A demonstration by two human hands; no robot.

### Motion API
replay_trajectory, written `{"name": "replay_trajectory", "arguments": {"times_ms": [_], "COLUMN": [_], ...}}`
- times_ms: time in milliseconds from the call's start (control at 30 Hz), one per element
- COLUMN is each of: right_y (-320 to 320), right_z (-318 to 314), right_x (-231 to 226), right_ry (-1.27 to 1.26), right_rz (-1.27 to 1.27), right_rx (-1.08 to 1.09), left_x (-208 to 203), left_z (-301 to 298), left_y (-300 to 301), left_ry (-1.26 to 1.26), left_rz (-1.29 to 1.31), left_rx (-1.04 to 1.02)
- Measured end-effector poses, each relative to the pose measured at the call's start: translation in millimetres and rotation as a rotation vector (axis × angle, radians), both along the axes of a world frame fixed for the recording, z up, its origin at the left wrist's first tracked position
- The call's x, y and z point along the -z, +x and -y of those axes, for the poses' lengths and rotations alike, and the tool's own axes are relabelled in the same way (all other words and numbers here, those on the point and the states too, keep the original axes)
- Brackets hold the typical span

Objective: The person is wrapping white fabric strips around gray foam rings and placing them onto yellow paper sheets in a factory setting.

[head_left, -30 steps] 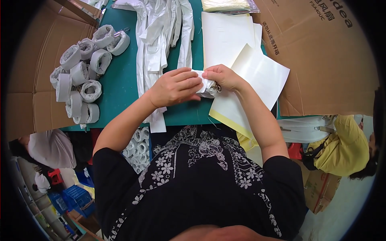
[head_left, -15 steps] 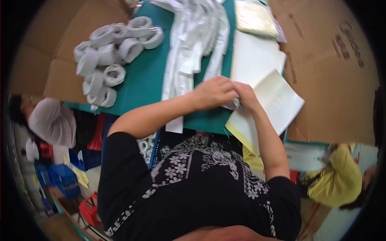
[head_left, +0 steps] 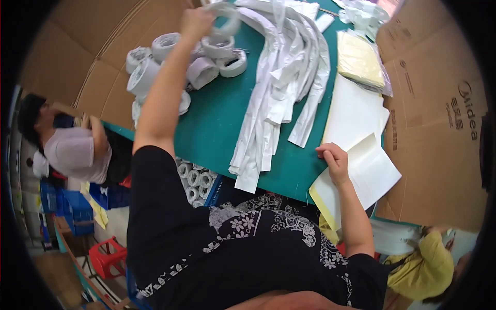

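Note:
My left hand (head_left: 197, 23) reaches to the far left of the table, fingers closed on a white ring-shaped roll (head_left: 232, 23). Just beneath it is a pile of similar white rolls (head_left: 201, 72), partly covered by my left forearm. My right hand (head_left: 335, 161) is curled, thumb and fingers together, over the edge of the white sheets; whatever it may hold is hidden. Between the two hands, a bundle of long, flat white strips (head_left: 263, 119) lies lengthwise. A folded white sheet (head_left: 369, 168) with a yellowish edge sits beside my right wrist.
The green tabletop (head_left: 212, 124) has cardboard walls (head_left: 434, 129) on both sides. A yellow wrapped packet (head_left: 360, 61) rests at the far right. Below the near edge stands a blue crate (head_left: 212, 192) of white rolls. Two people sit nearby, one on each side, near a red stool (head_left: 108, 257).
My hands have parted from their meeting point by the near edge. The left has swung far and left with a white roll; the right stays near the sheets. The view has shifted.

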State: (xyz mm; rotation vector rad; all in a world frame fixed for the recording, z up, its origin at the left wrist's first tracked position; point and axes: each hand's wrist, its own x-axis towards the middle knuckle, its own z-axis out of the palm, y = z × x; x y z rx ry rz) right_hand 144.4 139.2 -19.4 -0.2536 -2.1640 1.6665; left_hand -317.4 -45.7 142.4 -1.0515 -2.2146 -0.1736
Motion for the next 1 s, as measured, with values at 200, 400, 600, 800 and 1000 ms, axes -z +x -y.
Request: {"name": "replay_trajectory", "arguments": {"times_ms": [200,400,600,800,1000], "right_y": [-9,-4,-4,27,1], "right_z": [1,2,7,-5,-103], "right_x": [-6,-5,-1,-53,-23], "right_ry": [0.525,0.818,0.998,0.981,1.056], "right_rz": [-0.178,-0.28,-0.342,-0.295,0.455], "right_rx": [-0.145,-0.327,-0.421,0.142,0.365], "left_x": [27,64,144,149,144], "left_z": [39,-81,-199,-250,-286], "left_y": [-58,102,343,294,215], "left_ry": [-0.295,0.327,-0.259,0.022,0.395], "left_rz": [0.312,0.763,1.143,1.467,1.126], "left_rx": [-0.521,0.74,0.611,0.608,0.539]}}
